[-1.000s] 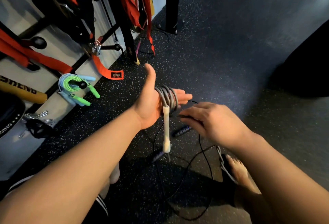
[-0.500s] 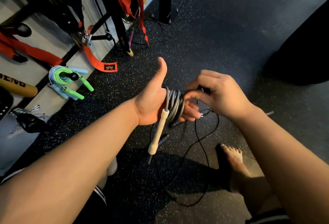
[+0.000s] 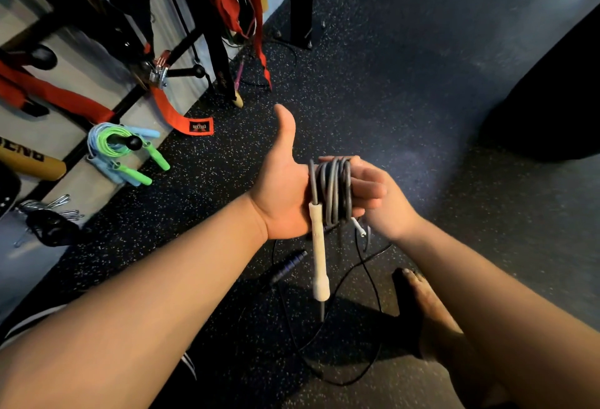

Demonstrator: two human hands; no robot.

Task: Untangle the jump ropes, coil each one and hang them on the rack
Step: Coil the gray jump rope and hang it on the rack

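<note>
Lowered from above the coil, the right hand (image 3: 386,210) now sits against its right side. At far left, green and blue jump ropes (image 3: 120,148) hang coiled on a rack peg (image 3: 133,141). The left hand (image 3: 282,194) is flat, thumb up, with the grey jump rope (image 3: 331,191) wound round its straight fingers and a white handle (image 3: 319,256) dangling. The right hand's fingers curl over the coil's far edge.

right hand (image 3: 389,207) motion-blurred, fingertips hidden behind grey rope coil (image 3: 331,191), grip unreadable. rack (image 3: 181,48) cut off at top-left edge.
</note>
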